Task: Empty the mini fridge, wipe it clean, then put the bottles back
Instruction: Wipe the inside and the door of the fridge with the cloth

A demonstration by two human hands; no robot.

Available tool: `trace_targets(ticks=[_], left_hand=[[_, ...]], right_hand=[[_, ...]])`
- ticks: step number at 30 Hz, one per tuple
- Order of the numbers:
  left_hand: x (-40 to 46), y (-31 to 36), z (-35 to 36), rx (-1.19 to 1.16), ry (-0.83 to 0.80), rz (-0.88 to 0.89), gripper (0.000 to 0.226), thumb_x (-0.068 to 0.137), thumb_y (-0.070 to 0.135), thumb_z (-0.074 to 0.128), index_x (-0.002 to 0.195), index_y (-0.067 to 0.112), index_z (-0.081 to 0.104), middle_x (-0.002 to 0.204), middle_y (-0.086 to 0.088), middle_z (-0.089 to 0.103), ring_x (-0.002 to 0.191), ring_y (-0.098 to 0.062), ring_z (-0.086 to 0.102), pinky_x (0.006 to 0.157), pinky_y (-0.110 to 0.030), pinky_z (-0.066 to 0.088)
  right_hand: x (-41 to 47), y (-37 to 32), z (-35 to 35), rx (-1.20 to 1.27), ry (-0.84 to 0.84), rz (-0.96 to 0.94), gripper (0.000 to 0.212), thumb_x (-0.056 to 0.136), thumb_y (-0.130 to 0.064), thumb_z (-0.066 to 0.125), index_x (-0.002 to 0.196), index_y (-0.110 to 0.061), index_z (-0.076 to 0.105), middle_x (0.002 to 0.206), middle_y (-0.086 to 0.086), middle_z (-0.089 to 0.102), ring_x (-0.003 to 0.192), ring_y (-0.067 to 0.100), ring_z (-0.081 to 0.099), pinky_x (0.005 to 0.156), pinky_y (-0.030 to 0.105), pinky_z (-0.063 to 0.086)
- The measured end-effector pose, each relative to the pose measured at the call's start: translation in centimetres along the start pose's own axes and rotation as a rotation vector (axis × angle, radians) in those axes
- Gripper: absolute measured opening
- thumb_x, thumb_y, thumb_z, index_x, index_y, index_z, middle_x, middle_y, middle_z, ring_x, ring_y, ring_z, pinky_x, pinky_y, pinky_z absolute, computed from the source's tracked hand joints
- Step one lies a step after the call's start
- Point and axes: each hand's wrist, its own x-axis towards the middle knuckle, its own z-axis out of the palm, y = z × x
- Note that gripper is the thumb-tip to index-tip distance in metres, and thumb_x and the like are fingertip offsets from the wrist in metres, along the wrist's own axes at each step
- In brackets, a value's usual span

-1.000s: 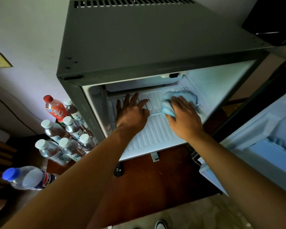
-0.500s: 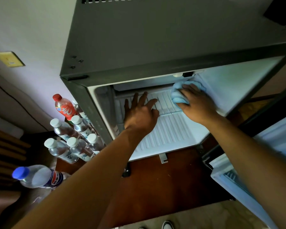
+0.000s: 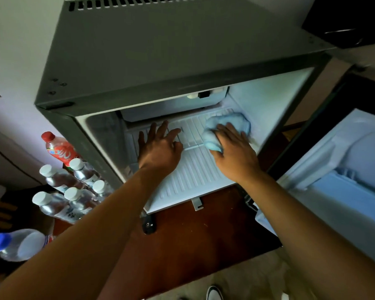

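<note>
Right hand grips the cloth at the shelf's two o'clock corner; left hand presses flat, fingers spread, at ten.

Dim room overall. Brightest area is the white fridge interior, lit from within. Forearms and floor sit in shadow. Wide-angle bending at edges; slight motion blur right side.

Bare forearms, no sleeves; white-toed shoe.
</note>
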Motion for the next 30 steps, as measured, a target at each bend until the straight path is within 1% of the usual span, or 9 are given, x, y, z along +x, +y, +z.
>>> trace_targets(ticks=[3,7,11,17,21,23,25,27,30], left_hand=[[0.0,0.2,0.1,0.0,0.021,-0.004,0.046,0.101,0.041,0.036,0.147,0.045,0.036,0.165,0.008,0.013,0.153,-0.019,0.001,0.122,-0.048,-0.002],[-0.1,0.4,0.0,0.005,0.034,0.001,0.046,0.101,0.041,0.037,0.147,0.043,0.037,0.165,0.008,0.013,0.153,-0.019,0.001,0.121,-0.048,-0.002],[-0.2,0.3,-0.2,0.007,0.004,0.006,0.047,0.102,0.043,0.033,0.149,0.044,0.033,0.166,0.008,0.009,0.153,-0.018,-0.004,0.12,-0.047,-0.006],[-0.2,0.1,0.0,0.041,0.016,0.017,0.047,0.102,0.042,0.031,0.149,0.043,0.033,0.166,0.006,0.011,0.153,-0.021,0.0,0.122,-0.049,-0.001],[-0.2,0.1,-0.3,0.041,-0.017,0.014,0.048,0.103,0.042,0.03,0.15,0.043,0.03,0.166,0.006,0.009,0.153,-0.021,-0.001,0.122,-0.049,-0.002],[-0.4,0.2,-0.5,0.026,-0.029,0.012,0.048,0.103,0.041,0.031,0.15,0.042,0.031,0.166,0.006,0.009,0.153,-0.02,-0.001,0.122,-0.048,-0.003],[-0.4,0.3,-0.7,0.008,-0.036,0.015,0.048,0.103,0.04,0.033,0.15,0.042,0.031,0.166,0.006,0.009,0.153,-0.019,-0.001,0.122,-0.048,-0.002],[-0.4,0.3,-0.9,-0.004,-0.04,0.019,0.048,0.103,0.04,0.034,0.15,0.042,0.032,0.166,0.006,0.009,0.153,-0.02,-0.001,0.122,-0.048,-0.001],[-0.4,0.6,-1.2,-0.023,-0.072,0.002,0.048,0.103,0.039,0.037,0.15,0.042,0.031,0.166,0.007,0.009,0.153,-0.019,-0.001,0.122,-0.049,-0.001]], right_hand=[[0.8,0.3,-0.1,-0.035,0.019,-0.026,0.045,0.091,-0.024,0.058,0.134,-0.01,0.051,0.145,0.012,0.047,0.142,0.031,0.032,0.112,0.055,0.022],[2.0,1.0,0.1,-0.111,0.03,-0.036,0.045,0.094,-0.033,0.054,0.133,-0.011,0.053,0.146,0.011,0.047,0.14,0.028,0.036,0.111,0.052,0.023],[4.3,1.0,0.2,-0.144,-0.011,-0.043,0.046,0.095,-0.035,0.05,0.137,-0.015,0.048,0.149,0.007,0.042,0.141,0.025,0.031,0.113,0.051,0.024],[5.8,0.7,0.6,-0.201,-0.015,-0.032,0.048,0.095,-0.038,0.047,0.139,-0.018,0.043,0.148,0.004,0.039,0.141,0.024,0.03,0.112,0.05,0.026],[5.5,0.4,0.5,-0.186,-0.037,0.007,0.051,0.096,-0.038,0.045,0.143,-0.019,0.039,0.153,0.003,0.034,0.144,0.023,0.024,0.113,0.05,0.023],[4.9,0.2,0.6,-0.182,-0.025,0.039,0.051,0.095,-0.038,0.045,0.143,-0.02,0.041,0.154,0.001,0.033,0.145,0.021,0.023,0.113,0.048,0.023],[3.9,-0.1,0.7,-0.186,0.027,0.051,0.048,0.094,-0.038,0.046,0.138,-0.019,0.046,0.151,0.001,0.038,0.143,0.021,0.026,0.112,0.046,0.023],[2.8,-0.4,0.8,-0.157,0.087,0.04,0.045,0.092,-0.035,0.051,0.133,-0.016,0.052,0.146,0.004,0.046,0.14,0.023,0.033,0.11,0.047,0.024],[1.3,-0.3,0.6,-0.092,0.117,0.038,0.044,0.09,-0.028,0.057,0.132,-0.014,0.054,0.142,0.005,0.051,0.139,0.024,0.036,0.113,0.049,0.021]])
